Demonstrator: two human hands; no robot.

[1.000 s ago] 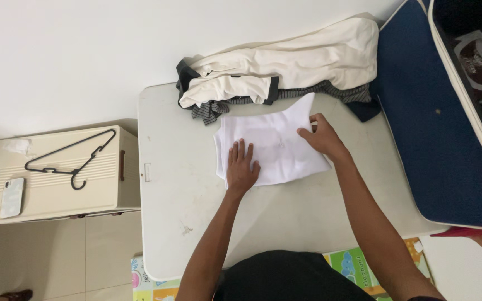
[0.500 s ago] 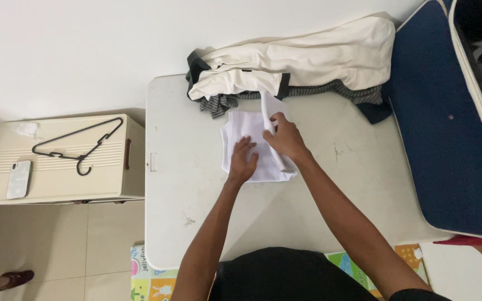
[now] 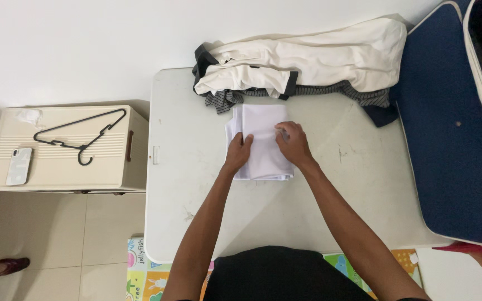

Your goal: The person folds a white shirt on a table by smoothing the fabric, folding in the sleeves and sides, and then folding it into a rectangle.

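Observation:
A folded white garment point(image 3: 261, 129) lies flat on the pale table point(image 3: 196, 195), just in front of a heap of clothes. My left hand point(image 3: 238, 153) rests on its left edge, fingers curled over the fabric. My right hand point(image 3: 291, 144) presses down on its right half, fingers spread on the cloth. The garment is now a narrow upright rectangle, with both hands touching it.
A pile of cream, dark and striped clothes point(image 3: 308, 58) sits at the table's far edge. An open blue suitcase point(image 3: 453, 122) lies on the right. To the left stands a cream cabinet point(image 3: 57, 178) with a black hanger point(image 3: 82, 136) and a phone point(image 3: 18, 166). A shoe point(image 3: 6, 266) shows at the lower left.
My right hand has folded the garment's right side over to the left and pressed it flat. The garment is now narrower. My left hand has stayed on its left edge.

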